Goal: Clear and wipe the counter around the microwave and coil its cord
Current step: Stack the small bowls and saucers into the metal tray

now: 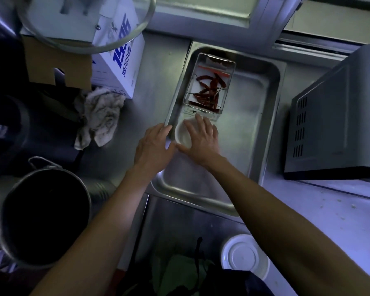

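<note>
A: Head view shows the left hand (153, 144) with its fingers resting on the left rim of the steel tray (263, 116). The fingers look nearly straight, and whether they hook under the edge cannot be told.

B: And the right hand (201, 138)?

A: It lies flat, fingers spread, on a small white bowl (183, 135) inside the tray. It presses more than it grips. The thumbs of both hands are close together.

B: What else is in the tray?

A: A clear box of dried red chillies (209, 88), just behind the bowl.

B: How will the tray handle?

A: Probably stiff, smooth and a little slippery, and its load can slide when it tilts. Holding two opposite rims and keeping it level seems safest.

B: Where is the microwave (333, 116)?

A: On the counter (320, 210), to the right of the tray. Its cord is not visible. A crumpled cloth (99, 118) lies at the left, near a printed carton (118, 60) and a dark steel pot (45, 216).
</note>
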A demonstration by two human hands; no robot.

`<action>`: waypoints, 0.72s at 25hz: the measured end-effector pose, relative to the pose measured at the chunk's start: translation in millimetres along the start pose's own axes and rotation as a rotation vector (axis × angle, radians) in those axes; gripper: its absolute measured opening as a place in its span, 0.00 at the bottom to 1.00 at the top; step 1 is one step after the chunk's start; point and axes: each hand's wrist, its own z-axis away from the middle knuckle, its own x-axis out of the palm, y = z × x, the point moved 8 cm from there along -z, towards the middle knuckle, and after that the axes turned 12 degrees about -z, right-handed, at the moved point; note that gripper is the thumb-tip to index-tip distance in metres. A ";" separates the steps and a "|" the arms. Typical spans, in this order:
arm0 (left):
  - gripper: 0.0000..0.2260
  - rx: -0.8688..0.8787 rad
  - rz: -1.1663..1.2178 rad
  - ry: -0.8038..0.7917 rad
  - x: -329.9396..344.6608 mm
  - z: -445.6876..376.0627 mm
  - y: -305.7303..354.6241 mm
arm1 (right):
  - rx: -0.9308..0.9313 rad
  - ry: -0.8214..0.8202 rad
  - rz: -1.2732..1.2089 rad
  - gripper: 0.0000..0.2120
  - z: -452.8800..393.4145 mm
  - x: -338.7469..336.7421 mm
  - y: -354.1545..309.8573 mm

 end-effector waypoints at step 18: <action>0.25 0.104 -0.133 0.107 -10.1 148.9 107.9 | 0.006 0.137 -0.055 0.30 181.9 -51.8 75.9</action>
